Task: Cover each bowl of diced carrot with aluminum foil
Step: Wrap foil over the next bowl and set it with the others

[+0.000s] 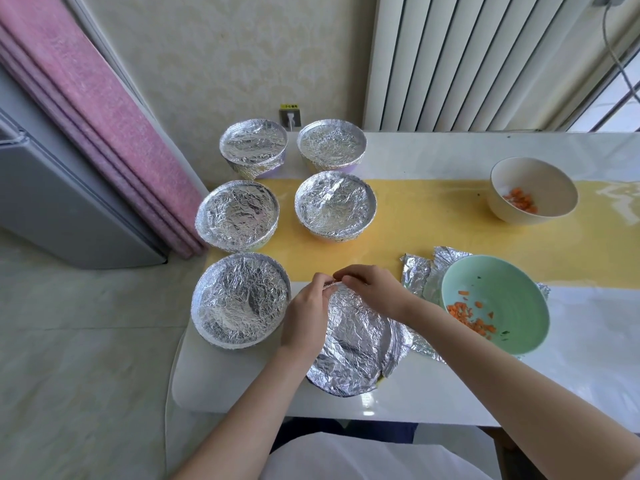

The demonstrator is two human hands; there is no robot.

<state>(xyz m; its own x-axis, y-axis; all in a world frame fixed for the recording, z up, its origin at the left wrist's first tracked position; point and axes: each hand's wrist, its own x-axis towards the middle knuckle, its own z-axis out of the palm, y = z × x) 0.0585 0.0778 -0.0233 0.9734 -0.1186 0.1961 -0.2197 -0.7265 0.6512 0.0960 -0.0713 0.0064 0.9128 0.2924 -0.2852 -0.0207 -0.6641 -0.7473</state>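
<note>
A dark bowl at the table's near edge lies under a crinkled foil sheet (356, 341). My left hand (306, 315) and my right hand (372, 289) meet at its far rim, both pinching the foil edge there. Several foil-covered bowls stand to the left and behind, the nearest one (240, 301) just left of my left hand. A green bowl (502, 306) with diced carrot sits uncovered at the right on a loose foil sheet (420, 275). A white bowl (533, 190) with diced carrot stands uncovered at the far right.
The white table (588, 358) has a yellow runner (433, 220) across its middle. A pink curtain (86, 116) and a grey appliance (52, 202) stand at the left. A radiator (467, 64) and a wall socket (290, 117) are behind the table.
</note>
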